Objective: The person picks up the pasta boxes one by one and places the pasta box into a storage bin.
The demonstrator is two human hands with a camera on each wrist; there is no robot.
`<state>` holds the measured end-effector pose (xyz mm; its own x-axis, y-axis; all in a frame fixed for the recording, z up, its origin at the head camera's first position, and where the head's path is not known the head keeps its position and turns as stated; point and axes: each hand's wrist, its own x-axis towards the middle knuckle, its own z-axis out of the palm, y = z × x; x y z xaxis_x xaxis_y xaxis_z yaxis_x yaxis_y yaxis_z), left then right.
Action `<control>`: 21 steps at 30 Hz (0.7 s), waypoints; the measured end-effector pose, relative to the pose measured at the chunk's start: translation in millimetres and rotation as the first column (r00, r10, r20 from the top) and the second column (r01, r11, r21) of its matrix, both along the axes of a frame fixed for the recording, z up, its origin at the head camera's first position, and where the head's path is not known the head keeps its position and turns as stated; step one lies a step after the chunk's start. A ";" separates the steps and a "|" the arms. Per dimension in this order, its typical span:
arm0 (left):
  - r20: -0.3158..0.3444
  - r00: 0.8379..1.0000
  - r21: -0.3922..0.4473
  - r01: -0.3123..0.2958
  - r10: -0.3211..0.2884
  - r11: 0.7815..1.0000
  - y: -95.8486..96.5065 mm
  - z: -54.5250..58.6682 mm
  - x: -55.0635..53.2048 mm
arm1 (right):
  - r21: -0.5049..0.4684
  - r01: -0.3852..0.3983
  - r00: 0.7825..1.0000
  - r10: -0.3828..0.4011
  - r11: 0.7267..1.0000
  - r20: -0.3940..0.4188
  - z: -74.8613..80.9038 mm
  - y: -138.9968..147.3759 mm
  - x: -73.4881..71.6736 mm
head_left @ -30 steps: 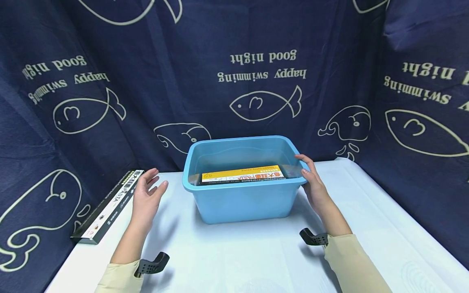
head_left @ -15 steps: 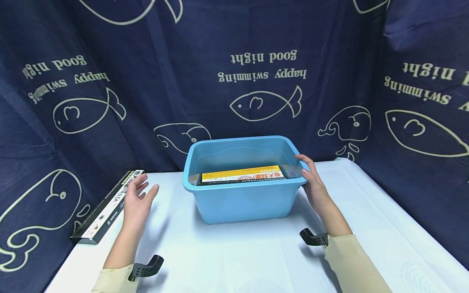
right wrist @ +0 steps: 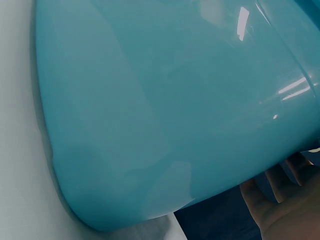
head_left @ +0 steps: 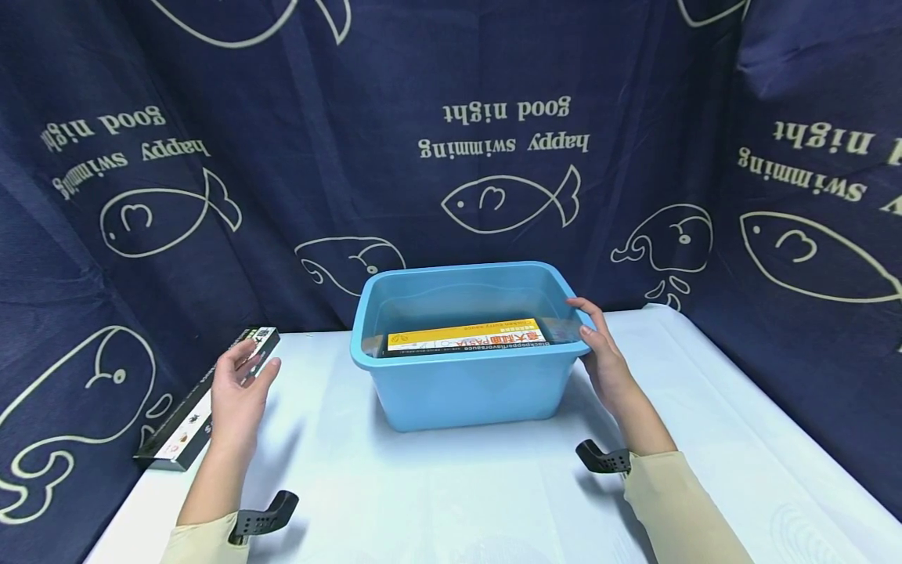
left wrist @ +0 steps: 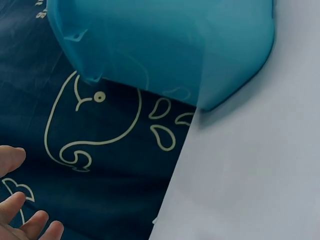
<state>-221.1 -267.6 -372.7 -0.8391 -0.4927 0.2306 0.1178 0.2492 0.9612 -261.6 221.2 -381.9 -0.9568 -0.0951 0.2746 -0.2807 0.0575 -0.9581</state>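
A light blue plastic bin (head_left: 465, 392) stands upright on the white table. Inside it lie pasta boxes, a yellow-and-white one (head_left: 458, 335) on top and a black edge with "Blackpepperflavorsauce" print in front. My right hand (head_left: 607, 356) holds the bin's right rim; in the right wrist view its fingers (right wrist: 257, 202) lie against the bin's outside. My left hand (head_left: 236, 399) is held over the table with fingers apart and loosely bent, holding nothing. Beside it, to the left, lies a long black-and-white pasta box (head_left: 190, 435), partly hidden by the hand.
A dark blue curtain (head_left: 338, 180) printed with white fish and whales hangs behind the table and along both sides. The white tablecloth (head_left: 451, 493) spreads in front of the bin. Each wrist wears a black camera mount (head_left: 264, 517).
My left hand has moved left, away from the bin, and now overlaps the black-and-white pasta box in the head view. The right hand and the bin have stayed in place.
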 end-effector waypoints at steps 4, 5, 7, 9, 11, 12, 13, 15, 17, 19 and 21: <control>0.008 0.999 -0.009 -0.034 0.034 0.999 -5.8 -0.6 0.8 | 0.003 0.003 1.000 -0.003 1.000 -0.003 -0.1 0.3 0.1; 0.012 0.999 -0.011 -0.043 0.043 0.999 -7.2 -0.7 1.1 | 0.005 0.005 1.000 -0.005 1.000 -0.002 -0.1 0.3 0.2; 0.011 0.998 -0.014 -0.057 0.058 0.998 -10.1 -1.0 1.8 | 0.008 0.007 1.000 -0.007 1.000 -0.002 -0.2 0.3 0.2; 0.008 0.997 -0.024 -0.074 0.074 0.997 -13.1 -1.5 2.5 | 0.010 0.009 1.000 -0.009 1.000 -0.002 -0.2 0.1 0.2; 0.007 0.996 -0.038 -0.087 0.088 0.995 -16.2 -2.4 2.8 | 0.011 0.011 1.000 -0.011 1.000 0.000 -0.1 -0.1 0.3; 0.009 0.996 -0.050 -0.092 0.093 0.994 -17.7 -3.0 2.9 | 0.011 0.012 1.000 -0.012 1.000 0.001 0.0 -0.2 0.3; 0.014 0.995 -0.059 -0.097 0.098 0.994 -19.4 -3.4 3.0 | 0.012 0.012 1.000 -0.012 1.000 0.002 0.1 -0.3 0.4; 0.023 0.994 -0.066 -0.102 0.104 0.993 -22.7 -4.7 3.3 | 0.016 0.014 1.000 -0.014 1.000 0.003 0.3 -0.5 0.6; 0.044 0.993 -0.078 -0.110 0.113 0.991 -26.4 -6.1 3.0 | 0.019 0.015 1.000 -0.015 1.000 0.003 0.4 -0.5 0.9; 0.058 0.991 -0.080 -0.118 0.123 0.990 -30.5 -7.6 2.9 | 0.021 0.016 1.000 -0.016 1.000 0.003 0.5 -0.6 1.1; 0.074 0.988 -0.091 -0.127 0.134 0.988 -34.9 -9.5 3.0 | 0.020 0.015 1.000 -0.015 1.000 0.002 0.7 -0.7 1.1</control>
